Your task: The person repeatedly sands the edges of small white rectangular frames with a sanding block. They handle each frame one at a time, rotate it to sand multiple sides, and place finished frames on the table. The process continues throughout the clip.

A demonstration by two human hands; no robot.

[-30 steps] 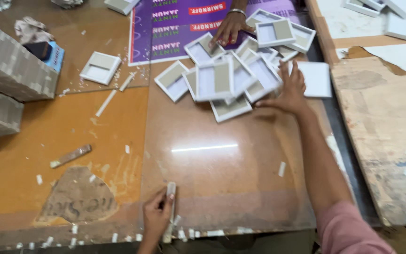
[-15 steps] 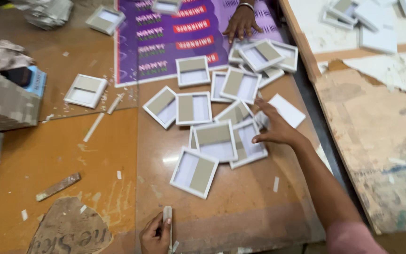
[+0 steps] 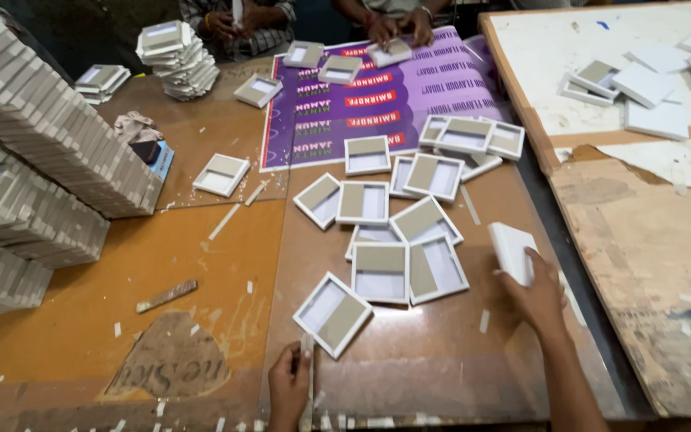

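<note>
Broadly, the brown table carries a tall leaning stack of grey-and-white trays at the far left edge, a purple printed sheet further up, and a loose spread of shallow square trays across its middle. A second board with peeling paper runs along the right side, a few white lids lying on it.

The right hand is closed on a white lid, fingers wrapped over its lower corner, the lid tilted up off the surface. It sits at the right fringe of the spread; the nearest open tray lies just to the left of the fingers, with another touching that one's left side. The right hand is plainly the nearer to both.

The left hand is at the near edge, fingers pinched round a thin upright stick, whose long axis runs away from the body toward a skewed tray just beyond its tip.

Paper strips litter the table between. Across it, other people's hands work on small trays; nothing stands between the lid and the closest trays.
</note>
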